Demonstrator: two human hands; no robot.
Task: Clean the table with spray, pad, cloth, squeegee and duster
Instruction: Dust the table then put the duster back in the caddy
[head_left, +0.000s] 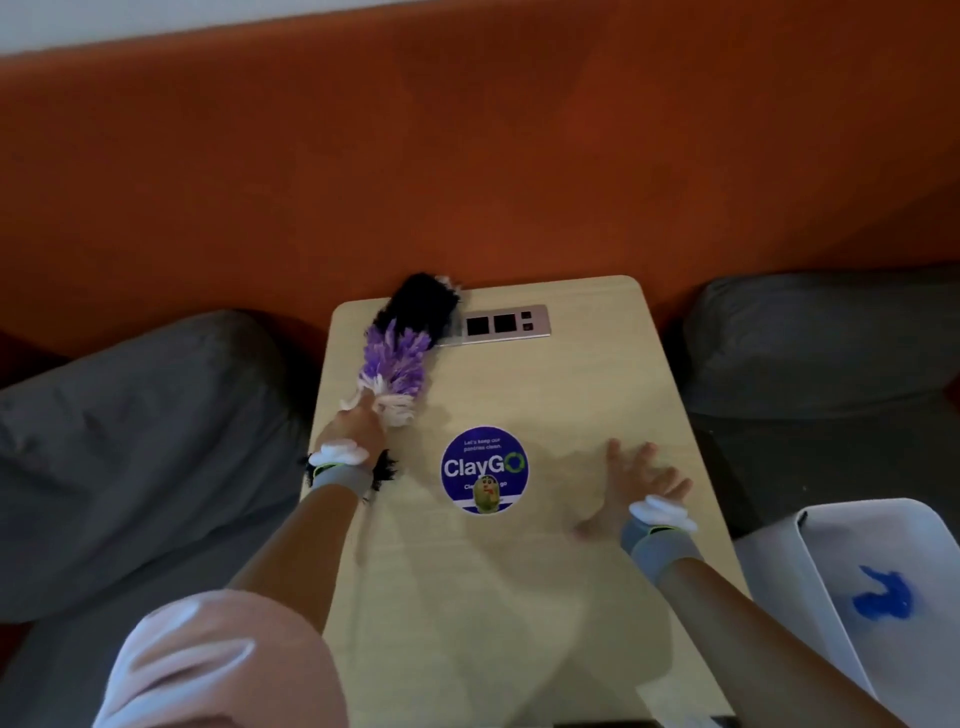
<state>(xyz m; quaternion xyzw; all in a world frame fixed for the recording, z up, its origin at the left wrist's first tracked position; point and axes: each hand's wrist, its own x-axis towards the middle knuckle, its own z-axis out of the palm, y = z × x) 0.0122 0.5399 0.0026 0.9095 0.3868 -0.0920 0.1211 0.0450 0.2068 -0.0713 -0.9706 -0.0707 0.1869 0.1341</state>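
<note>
Beyond and left of the round blue ClayGo sticker (484, 470), which sits midway along a pale wooden table (571, 395), a fluffy duster (400, 353) lies on the tabletop. Its head runs from white strands nearest the sticker, through purple, to a black tip at the table's far edge. There it overlaps the left end of a metal socket panel (501, 325) set beyond the sticker.

The person's left hand (353, 423) grips the duster at its near end, fingers partly buried in the strands. The right hand (641, 483), right of the sticker, rests spread and flat on the wood, holding nothing. Further right of the sticker, off the table, stands a white bin (779, 577) with something blue inside. Spray, pad, cloth and squeegee are not visible.

This looks like the dusting step. To do it well, draw the duster in long overlapping strokes from the far edge toward the sticker. Keep the pressure light so the strands flex, work around the socket recesses, and let the braced right hand steady the table.
</note>
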